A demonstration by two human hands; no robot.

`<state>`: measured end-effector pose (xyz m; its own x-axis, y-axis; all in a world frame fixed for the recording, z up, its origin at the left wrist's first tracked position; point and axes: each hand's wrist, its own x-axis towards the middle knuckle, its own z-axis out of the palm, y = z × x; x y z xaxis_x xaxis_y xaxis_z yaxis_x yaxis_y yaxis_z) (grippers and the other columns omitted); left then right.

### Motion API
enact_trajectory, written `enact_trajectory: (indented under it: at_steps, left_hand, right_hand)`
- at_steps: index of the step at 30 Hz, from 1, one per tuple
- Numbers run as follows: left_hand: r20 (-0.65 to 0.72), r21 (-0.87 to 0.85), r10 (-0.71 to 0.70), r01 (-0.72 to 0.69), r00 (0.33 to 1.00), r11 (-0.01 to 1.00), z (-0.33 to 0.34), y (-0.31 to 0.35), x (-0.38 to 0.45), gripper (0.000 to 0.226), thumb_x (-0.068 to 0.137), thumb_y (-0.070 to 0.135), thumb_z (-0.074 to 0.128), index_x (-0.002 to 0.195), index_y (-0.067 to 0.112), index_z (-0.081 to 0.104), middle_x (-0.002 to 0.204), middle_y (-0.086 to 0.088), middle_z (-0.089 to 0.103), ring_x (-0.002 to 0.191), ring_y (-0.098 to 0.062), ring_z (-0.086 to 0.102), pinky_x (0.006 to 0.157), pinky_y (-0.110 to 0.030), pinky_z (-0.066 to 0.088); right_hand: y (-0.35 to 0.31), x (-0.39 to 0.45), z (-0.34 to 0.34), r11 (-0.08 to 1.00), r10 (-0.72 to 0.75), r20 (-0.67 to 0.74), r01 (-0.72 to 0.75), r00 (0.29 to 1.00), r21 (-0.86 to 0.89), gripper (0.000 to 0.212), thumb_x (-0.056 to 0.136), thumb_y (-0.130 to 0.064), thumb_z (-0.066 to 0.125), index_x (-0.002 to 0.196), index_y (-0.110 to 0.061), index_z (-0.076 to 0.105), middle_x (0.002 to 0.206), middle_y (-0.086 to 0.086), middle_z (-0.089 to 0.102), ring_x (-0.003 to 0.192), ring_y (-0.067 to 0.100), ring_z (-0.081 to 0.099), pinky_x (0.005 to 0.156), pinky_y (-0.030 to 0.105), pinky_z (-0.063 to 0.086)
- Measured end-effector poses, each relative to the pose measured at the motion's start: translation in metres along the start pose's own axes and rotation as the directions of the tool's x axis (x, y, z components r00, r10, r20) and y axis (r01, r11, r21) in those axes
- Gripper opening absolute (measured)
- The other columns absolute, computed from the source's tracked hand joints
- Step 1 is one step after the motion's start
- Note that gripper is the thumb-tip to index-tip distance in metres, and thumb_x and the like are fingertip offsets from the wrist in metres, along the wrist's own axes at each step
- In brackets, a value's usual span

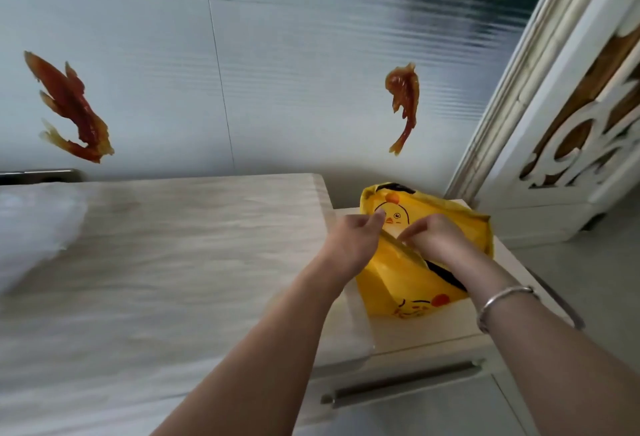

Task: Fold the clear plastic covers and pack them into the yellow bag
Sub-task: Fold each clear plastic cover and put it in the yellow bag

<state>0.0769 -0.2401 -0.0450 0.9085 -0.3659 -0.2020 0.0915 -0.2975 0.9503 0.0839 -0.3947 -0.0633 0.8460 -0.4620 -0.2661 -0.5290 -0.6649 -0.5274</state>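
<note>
Yellow bag (408, 273) sits at five o'clock on the low cabinet (415, 331); left hand (353, 238) and right hand (433, 234) fingers pinch its mouth, likely spreading it for packing; clear covers (31, 227) lie at nine o'clock on the bench (173, 245)

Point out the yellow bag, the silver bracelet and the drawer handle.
yellow bag (398, 283): head view, lower front panel.
silver bracelet (498, 298): head view, band across right wrist.
drawer handle (405, 382): head view, middle of the bar.
</note>
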Motion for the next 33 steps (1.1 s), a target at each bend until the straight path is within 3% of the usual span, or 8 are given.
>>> enact_trajectory:
  at_steps: [5, 9, 13, 17, 23, 27, 31, 33]
  left_hand:
    - [0.016, 0.038, -0.001, 0.000, 1.000, 0.999, 0.005, 0.000, 0.008, 0.034, 0.099, 0.044, 0.039, 0.091, 0.017, 0.056, 0.087, -0.007, 0.054, 0.081, -0.020, 0.052, 0.079, -0.036, 0.047]
    - [0.028, 0.063, 0.046, -0.048, 0.999, 0.997, 0.000, -0.003, 0.006, 0.045, 0.099, 0.040, 0.042, 0.108, 0.003, 0.067, 0.085, -0.009, 0.059, 0.083, -0.021, 0.055, 0.076, -0.031, 0.043]
    - [-0.001, 0.033, 0.056, -0.056, 0.998, 0.998, -0.008, 0.001, -0.003, 0.039, 0.097, 0.041, 0.048, 0.126, 0.018, 0.061, 0.129, 0.000, 0.057, 0.119, -0.017, 0.050, 0.092, -0.027, 0.038]
    - [-0.081, 0.047, 0.077, -0.073, 0.994, 0.996, -0.025, 0.000, -0.016, 0.035, 0.096, 0.039, 0.052, 0.122, 0.019, 0.063, 0.124, 0.000, 0.060, 0.109, -0.012, 0.053, 0.079, -0.022, 0.040]
    - [-0.205, 0.122, 0.082, -0.058, 0.975, 0.991, -0.072, -0.006, -0.046, 0.027, 0.095, 0.027, 0.054, 0.113, 0.013, 0.068, 0.114, 0.003, 0.066, 0.108, -0.010, 0.056, 0.084, -0.019, 0.037]
    - [-0.297, 0.129, 0.046, -0.008, 0.954, 0.992, -0.117, -0.017, -0.079, 0.024, 0.094, 0.023, 0.054, 0.108, 0.012, 0.070, 0.106, 0.001, 0.067, 0.097, -0.011, 0.058, 0.078, -0.020, 0.037]
    - [-0.407, 0.147, -0.014, 0.081, 0.913, 0.986, -0.163, -0.034, -0.119, 0.022, 0.093, 0.022, 0.054, 0.104, 0.011, 0.070, 0.105, -0.004, 0.068, 0.098, -0.018, 0.059, 0.082, -0.025, 0.041]
    - [-0.479, 0.140, -0.034, 0.115, 0.877, 0.983, -0.194, -0.046, -0.149, 0.022, 0.093, 0.022, 0.054, 0.103, 0.012, 0.070, 0.105, -0.005, 0.068, 0.096, -0.018, 0.058, 0.078, -0.024, 0.040]
  right_hand:
    - [0.007, 0.009, 0.017, 0.982, 0.057, 0.078, -0.042, 0.995, -0.186, 0.030, 0.098, -0.015, 0.043, 0.121, -0.011, 0.062, 0.124, 0.012, 0.060, 0.111, 0.031, 0.056, 0.084, 0.031, 0.042]
    - [0.001, 0.011, 0.010, 0.971, 0.000, 0.022, 0.005, 1.000, -0.237, 0.031, 0.096, -0.015, 0.045, 0.121, -0.014, 0.063, 0.128, 0.010, 0.059, 0.114, 0.030, 0.056, 0.095, 0.034, 0.048]
    - [-0.005, -0.001, -0.004, 0.961, -0.111, -0.087, 0.084, 0.990, -0.264, 0.037, 0.090, -0.012, 0.048, 0.121, -0.024, 0.063, 0.132, 0.007, 0.054, 0.118, 0.030, 0.050, 0.094, 0.041, 0.049]
    - [-0.016, -0.022, -0.013, 0.939, -0.270, -0.171, 0.219, 0.948, -0.265, 0.034, 0.087, -0.009, 0.051, 0.113, -0.023, 0.068, 0.130, 0.006, 0.054, 0.114, 0.028, 0.053, 0.090, 0.039, 0.050]
    - [-0.058, -0.063, -0.001, 0.886, -0.461, -0.224, 0.430, 0.859, -0.174, 0.027, 0.089, -0.009, 0.050, 0.099, -0.021, 0.072, 0.117, 0.004, 0.059, 0.111, 0.024, 0.054, 0.090, 0.033, 0.047]
    - [-0.100, -0.097, 0.029, 0.844, -0.537, -0.112, 0.533, 0.836, -0.061, 0.028, 0.092, -0.010, 0.046, 0.100, -0.023, 0.070, 0.114, 0.000, 0.060, 0.064, 0.008, 0.048, 0.052, 0.014, 0.034]
    - [-0.144, -0.127, 0.071, 0.829, -0.558, 0.000, 0.557, 0.830, 0.052, 0.032, 0.089, -0.009, 0.045, 0.098, -0.026, 0.070, 0.133, -0.001, 0.057, 0.097, 0.017, 0.059, 0.059, 0.019, 0.037]
    - [-0.176, -0.148, 0.099, 0.814, -0.576, 0.058, 0.567, 0.815, 0.123, 0.033, 0.088, -0.008, 0.044, 0.097, -0.026, 0.070, 0.130, 0.000, 0.059, 0.098, 0.017, 0.059, 0.055, 0.017, 0.039]
